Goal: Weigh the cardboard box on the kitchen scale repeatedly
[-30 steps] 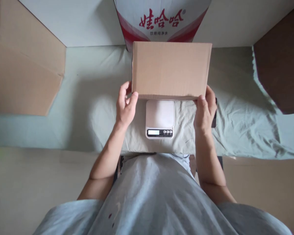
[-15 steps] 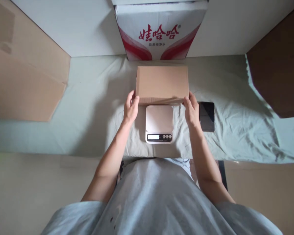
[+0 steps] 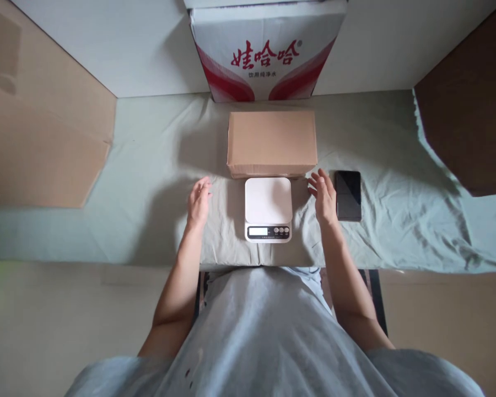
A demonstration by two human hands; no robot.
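Note:
A closed brown cardboard box (image 3: 271, 138) rests on the cloth just behind a white digital kitchen scale (image 3: 268, 201). The scale's platform is bare and its small display is lit. To the left of the scale, my left hand (image 3: 199, 201) is held above the cloth, empty, its fingers loosely bent and apart. My right hand (image 3: 323, 194) hovers between the scale and a black smartphone (image 3: 348, 196), fingers spread, holding nothing. Neither hand touches the box.
A white and red printed carton (image 3: 268, 55) stands against the wall behind the box. Large cardboard pieces flank the table, one at left (image 3: 45, 110) and a darker one at right (image 3: 467, 105). A wrinkled pale green cloth (image 3: 397, 220) covers the table.
Both hands have let go of the cardboard box and drawn back toward me, the left one also moving outward to the left. The box stays behind the scale.

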